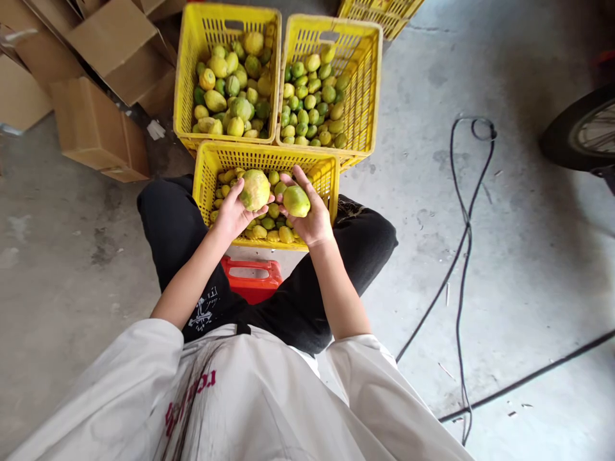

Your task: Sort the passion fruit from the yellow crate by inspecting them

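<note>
My left hand (234, 214) cradles a large, pale yellow-green lemon (255, 190), fingers curled under it. In my right hand (314, 218) rests a smaller, greener lemon (296, 202), with the thumb and fingers around it. Both hands are above the near yellow crate (331, 186), which holds several lemons (259, 232) in yellow and green. Behind it stand two more yellow crates: the left one (179, 83) contains large mixed lemons (235, 89), the right one (369, 96) smaller, mostly green ones (307, 102). My hands hide part of the near crate's fruit.
Cardboard boxes (91, 121) are piled at the far left. Another yellow crate (391, 16) stands at the back. Between my legs is a red plastic stool (257, 291). A black cable (466, 237) loops over the concrete floor on the right, near a wheel (562, 131).
</note>
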A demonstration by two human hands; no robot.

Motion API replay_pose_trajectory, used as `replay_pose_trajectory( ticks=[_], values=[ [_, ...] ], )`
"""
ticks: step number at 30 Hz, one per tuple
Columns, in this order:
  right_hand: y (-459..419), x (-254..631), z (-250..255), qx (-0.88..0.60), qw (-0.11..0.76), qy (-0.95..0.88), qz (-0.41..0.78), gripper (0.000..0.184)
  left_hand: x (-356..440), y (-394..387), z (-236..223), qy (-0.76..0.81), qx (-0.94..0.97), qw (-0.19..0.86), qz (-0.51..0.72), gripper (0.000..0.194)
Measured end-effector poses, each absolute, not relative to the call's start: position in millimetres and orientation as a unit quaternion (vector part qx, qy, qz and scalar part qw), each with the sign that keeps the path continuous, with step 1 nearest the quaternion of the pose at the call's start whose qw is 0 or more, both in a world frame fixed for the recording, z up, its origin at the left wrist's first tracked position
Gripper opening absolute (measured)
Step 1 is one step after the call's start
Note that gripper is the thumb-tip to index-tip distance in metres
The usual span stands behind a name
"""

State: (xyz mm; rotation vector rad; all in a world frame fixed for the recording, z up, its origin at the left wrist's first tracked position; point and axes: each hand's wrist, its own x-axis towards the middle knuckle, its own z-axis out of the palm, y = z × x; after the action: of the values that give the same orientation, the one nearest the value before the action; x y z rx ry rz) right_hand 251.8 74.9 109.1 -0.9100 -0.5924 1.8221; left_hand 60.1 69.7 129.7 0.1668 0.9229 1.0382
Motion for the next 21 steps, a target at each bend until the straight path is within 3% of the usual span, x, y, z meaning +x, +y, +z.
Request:
replay_pose_trajectory(
  ticks=[5,13,21],
  values=[
    [75.9,252.3,97.1,-0.408,0.445,-0.241,0.76,0.051,70.7,67.8,118.5,0.44,0.078,0.772,0.452,0.055],
    [78.9,257.2,90.0,-0.384,0.473,-0.237,0.757,0.046,75.0,68.1,119.1,0.445,0.062,0.769,0.455,0.044],
    [73.9,253.9,106.1,-0.408,0.468,-0.256,0.741,0.07,69.5,70.3,120.5,0.436,0.082,0.76,0.475,0.034]
  ],
)
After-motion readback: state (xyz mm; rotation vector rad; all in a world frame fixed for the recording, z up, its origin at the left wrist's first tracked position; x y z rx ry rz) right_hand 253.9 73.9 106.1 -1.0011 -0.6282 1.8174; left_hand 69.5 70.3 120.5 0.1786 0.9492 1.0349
